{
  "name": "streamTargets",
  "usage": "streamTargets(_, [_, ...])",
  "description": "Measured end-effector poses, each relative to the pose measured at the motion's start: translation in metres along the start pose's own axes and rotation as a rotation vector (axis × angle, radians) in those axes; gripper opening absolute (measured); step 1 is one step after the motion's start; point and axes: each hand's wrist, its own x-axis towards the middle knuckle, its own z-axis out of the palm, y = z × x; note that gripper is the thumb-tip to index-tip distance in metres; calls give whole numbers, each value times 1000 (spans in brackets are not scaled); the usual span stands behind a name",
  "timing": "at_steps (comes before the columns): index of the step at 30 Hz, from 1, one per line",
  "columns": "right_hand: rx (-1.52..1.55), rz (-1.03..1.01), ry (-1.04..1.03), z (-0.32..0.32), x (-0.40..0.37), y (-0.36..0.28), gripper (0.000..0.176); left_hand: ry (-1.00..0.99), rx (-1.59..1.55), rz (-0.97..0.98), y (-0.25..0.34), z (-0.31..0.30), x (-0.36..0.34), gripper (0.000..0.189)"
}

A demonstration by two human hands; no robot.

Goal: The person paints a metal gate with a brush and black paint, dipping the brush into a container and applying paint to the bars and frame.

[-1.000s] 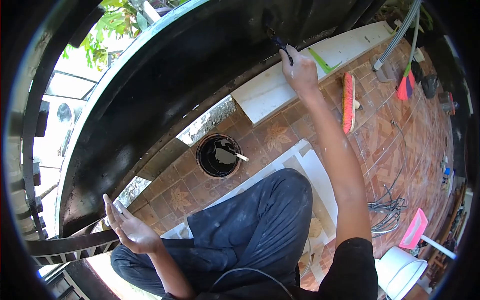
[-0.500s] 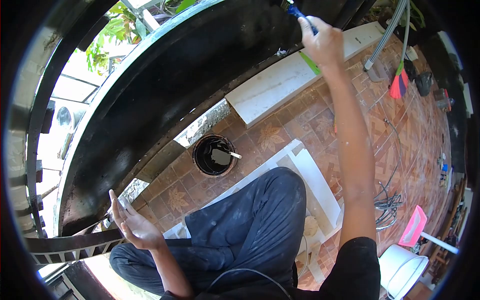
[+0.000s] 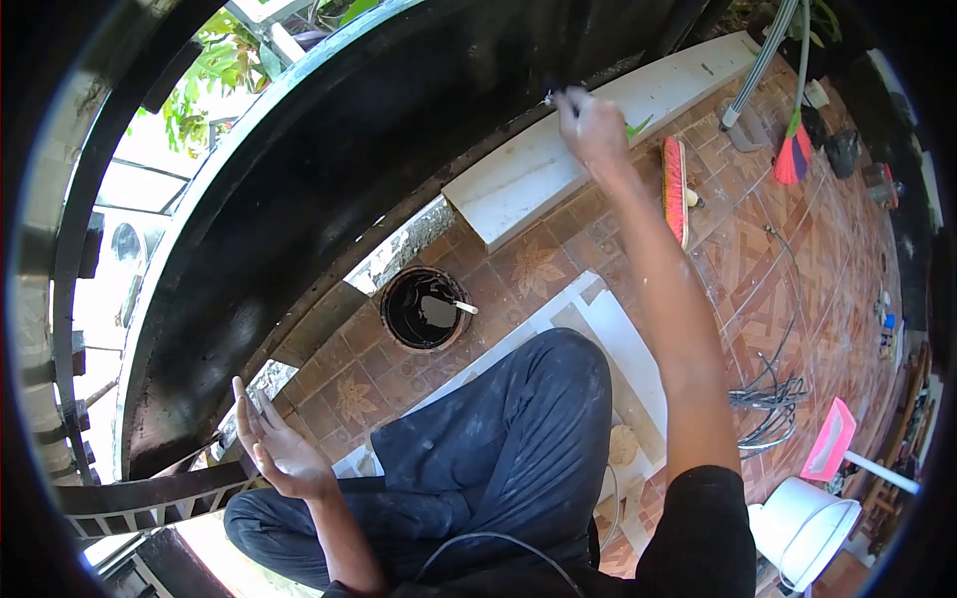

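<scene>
Right arm (image 3: 678, 309) outstretched, right hand (image 3: 595, 132) closed, left hand (image 3: 287, 456) raised open

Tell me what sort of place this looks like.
Probably a tiled porch or patio of a home, partly open to the outside. Leafy plants show beyond the curved black panel, patterned tiles cover the floor, and a red-bristled broom lies on it.

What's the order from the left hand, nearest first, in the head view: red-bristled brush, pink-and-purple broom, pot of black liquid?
From the left hand:
1. Pot of black liquid, ahead and to its right.
2. Red-bristled brush, farther right, on the tiles.
3. Pink-and-purple broom, far upper right.
</scene>
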Motion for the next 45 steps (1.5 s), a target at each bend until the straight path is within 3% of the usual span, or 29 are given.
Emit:
streamTargets(1, [-145, -23, -240, 2, -5, 7, 24, 2, -6, -9, 0, -1, -2, 57])
streamTargets(2, [-144, -16, -239, 5, -9, 14, 24, -7, -10, -17, 1, -2, -1, 56])
streamTargets(5, [33, -1, -110, -22, 5, -14, 25, 39, 2, -22, 6, 0, 1, 56])
streamTargets(7, [267, 240, 77, -49, 14, -47, 23, 31, -6, -15, 4, 1, 2, 55])
streamTargets(8, [269, 246, 75, -37, 11, -39, 23, 8, -17, -7, 3, 0, 2, 55])
streamTargets(10, [99, -20, -130, 5, -1, -8, 23, -3, -33, 2, 0, 1, 2, 55])
streamTargets(11, [-105, -26, -274, 15, -9, -1, 24, 2, -36, 1, 0, 0, 1, 55])
streamTargets(12, [-109, -22, -274, 8, -8, -6, 24, 5, -37, -1, 1, -1, 1, 55])
streamTargets(15, [-7, 131, -142, -19, 1, -29, 26, 13, -6, -4, 6, -5, 3, 55])
streamTargets(17, [324, 382, 180, -47, 7, -56, 29, 21, -31, -16, 2, -3, 1, 55])
streamTargets(18, [322, 391, 175, -34, 2, -51, 29, 11, -55, -24, 1, -3, 1, 55])
streamTargets(20, [136, 128, -88, 4, -4, -28, 28, -3, -61, -28, 4, 2, 1, 55])
streamTargets(21, [-24, 188, -304, 1, -1, -35, 31, 2, -52, -17, 6, 2, 1, 55])
streamTargets(24, [26, 307, -201, -33, 6, -49, 29, 18, -66, 9, 7, -3, 2, 56])
streamTargets(25, [52, 372, -69, -44, 10, -51, 28, 61, -80, -10, 9, -4, 2, 56])
streamTargets(28, [35, 417, -221, -66, 26, -70, 29, 64, -69, -34, 10, -2, 0, 55])
streamTargets(31, [-136, 500, -400, -10, 21, -73, 27, 55, -112, -35, 6, -3, -1, 55])
streamTargets(36, [-38, 574, -295, -53, 17, -90, 27, 83, -130, -49, 4, -10, 0, 56])
streamTargets(39, [30, 424, -93, -51, 27, -79, 30, 63, -118, -55, 0, 0, -5, 55])
streamTargets(40, [31, 424, -93, -38, 26, -71, 30, 42, -132, -63, 1, 5, -6, 53])
streamTargets(42, [-7, 539, -319, -15, 23, -63, 28, 28, -150, -66, 4, 10, -8, 52])
streamTargets(45, [-39, 526, -234, -31, 8, -77, 29, 41, -135, -40, -4, 2, -4, 55])
